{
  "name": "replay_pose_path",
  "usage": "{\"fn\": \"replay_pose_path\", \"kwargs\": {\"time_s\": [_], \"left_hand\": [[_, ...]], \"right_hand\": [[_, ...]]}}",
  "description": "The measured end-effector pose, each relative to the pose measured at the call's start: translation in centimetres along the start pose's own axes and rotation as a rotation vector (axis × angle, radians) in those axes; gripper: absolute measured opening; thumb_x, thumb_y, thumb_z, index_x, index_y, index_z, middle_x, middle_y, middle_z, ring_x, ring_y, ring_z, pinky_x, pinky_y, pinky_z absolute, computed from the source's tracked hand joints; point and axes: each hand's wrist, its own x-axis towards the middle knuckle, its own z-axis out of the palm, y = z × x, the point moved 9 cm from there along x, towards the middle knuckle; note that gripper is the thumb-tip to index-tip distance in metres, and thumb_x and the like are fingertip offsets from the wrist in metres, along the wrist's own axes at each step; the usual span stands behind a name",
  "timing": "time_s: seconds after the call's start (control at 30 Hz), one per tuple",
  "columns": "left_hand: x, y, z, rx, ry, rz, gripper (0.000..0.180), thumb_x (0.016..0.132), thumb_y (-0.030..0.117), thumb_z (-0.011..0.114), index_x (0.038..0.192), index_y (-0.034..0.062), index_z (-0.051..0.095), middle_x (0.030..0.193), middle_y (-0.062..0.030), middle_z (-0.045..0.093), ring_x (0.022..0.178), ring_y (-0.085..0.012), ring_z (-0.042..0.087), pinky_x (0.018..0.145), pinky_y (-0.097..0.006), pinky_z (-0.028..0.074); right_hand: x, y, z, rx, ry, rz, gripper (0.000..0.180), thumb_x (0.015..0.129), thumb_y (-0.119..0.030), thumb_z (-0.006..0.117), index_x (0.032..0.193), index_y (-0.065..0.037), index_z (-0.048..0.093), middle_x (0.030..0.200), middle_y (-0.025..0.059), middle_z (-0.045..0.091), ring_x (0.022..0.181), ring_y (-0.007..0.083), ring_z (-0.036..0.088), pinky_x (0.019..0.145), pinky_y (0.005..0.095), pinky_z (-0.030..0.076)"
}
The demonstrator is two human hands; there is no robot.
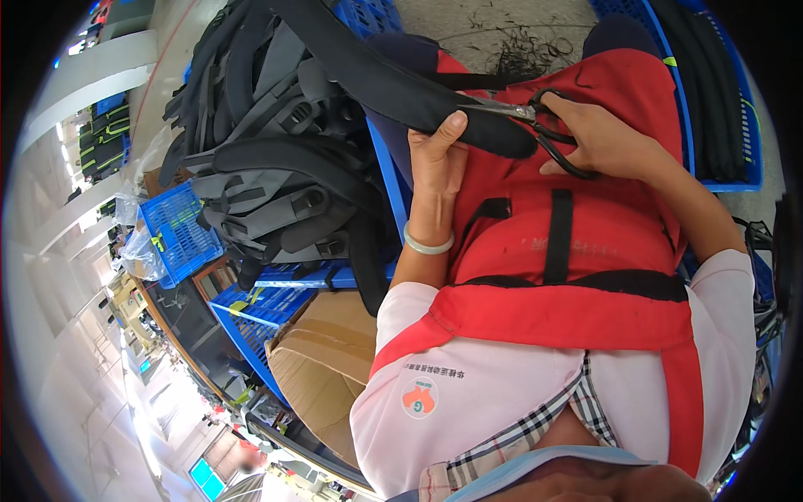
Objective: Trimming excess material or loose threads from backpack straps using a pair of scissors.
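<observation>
We take this for a factory workshop: grey and black padded straps (293,166) heap over the edge of a blue crate (387,171), dark pieces (707,92) line another crate (729,186) along its rim, and scraps (531,60) litter the floor (468,18).

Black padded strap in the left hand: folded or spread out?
Spread out where visible: the black padded strap runs unfolded from the upper edge past the left hand to a rounded end; its other end is unseen.

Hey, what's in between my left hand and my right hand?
In the head view, the metal blades of the scissors and the rounded tip of the black padded strap lie between your left hand and right hand.
</observation>
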Motion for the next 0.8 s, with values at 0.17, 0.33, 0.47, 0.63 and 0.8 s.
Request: {"fn": "replay_pose_path", "kwargs": {"time_s": [0.17, 0.33, 0.47, 0.63, 0.8], "left_hand": [[0.0, 0.3, -0.1, -0.009, 0.003, 0.014, 0.031, 0.078, -0.005, 0.070, 0.106, 0.0037, 0.060, 0.100, -0.0076, 0.066, 0.092, -0.0193, 0.064, 0.087, -0.033, 0.051], [0.0, 0.5, 0.2, -0.110, -0.019, -0.015, 0.032, 0.078, -0.003, 0.071, 0.107, 0.0037, 0.060, 0.099, -0.0065, 0.065, 0.092, -0.0200, 0.064, 0.087, -0.034, 0.051], [0.2, 0.9, 0.1, -0.061, -0.023, 0.000, 0.033, 0.078, -0.002, 0.072, 0.107, 0.0041, 0.060, 0.099, -0.0061, 0.064, 0.092, -0.0202, 0.064, 0.087, -0.035, 0.052], [-0.2, 0.1, 0.0, 0.021, -0.012, -0.004, 0.032, 0.078, -0.006, 0.070, 0.106, 0.0052, 0.060, 0.098, -0.0050, 0.065, 0.089, -0.0184, 0.064, 0.084, -0.034, 0.053], [-0.3, 0.2, -0.5, 0.027, -0.009, 0.021, 0.032, 0.077, -0.008, 0.070, 0.104, 0.0057, 0.061, 0.097, -0.0048, 0.066, 0.089, -0.0177, 0.064, 0.083, -0.033, 0.053]], "right_hand": [[0.7, -0.5, 0.5, 0.068, -0.059, 0.072, 0.057, 0.076, -0.030, 0.077, 0.115, 0.000, 0.047, 0.076, 0.0203, 0.058, 0.070, 0.0362, 0.056, 0.065, 0.0400, 0.044], [0.7, 0.9, 0.0, 0.038, 0.028, -0.030, 0.048, 0.081, -0.022, 0.073, 0.116, -0.001, 0.048, 0.071, 0.0186, 0.058, 0.067, 0.0352, 0.056, 0.063, 0.0400, 0.044], [0.5, 0.9, -0.3, 0.061, 0.007, 0.009, 0.052, 0.080, -0.023, 0.073, 0.119, -0.001, 0.046, 0.080, 0.0210, 0.059, 0.074, 0.0363, 0.057, 0.065, 0.0409, 0.044], [0.7, -0.2, -0.1, 0.022, 0.025, -0.029, 0.066, 0.076, -0.033, 0.075, 0.121, 0.001, 0.042, 0.089, 0.0237, 0.058, 0.080, 0.0398, 0.057, 0.068, 0.0432, 0.044], [1.2, -0.9, 0.1, -0.028, -0.074, 0.029, 0.070, 0.074, -0.037, 0.076, 0.119, 0.002, 0.041, 0.095, 0.0243, 0.058, 0.088, 0.0409, 0.057, 0.073, 0.0443, 0.044]]}}
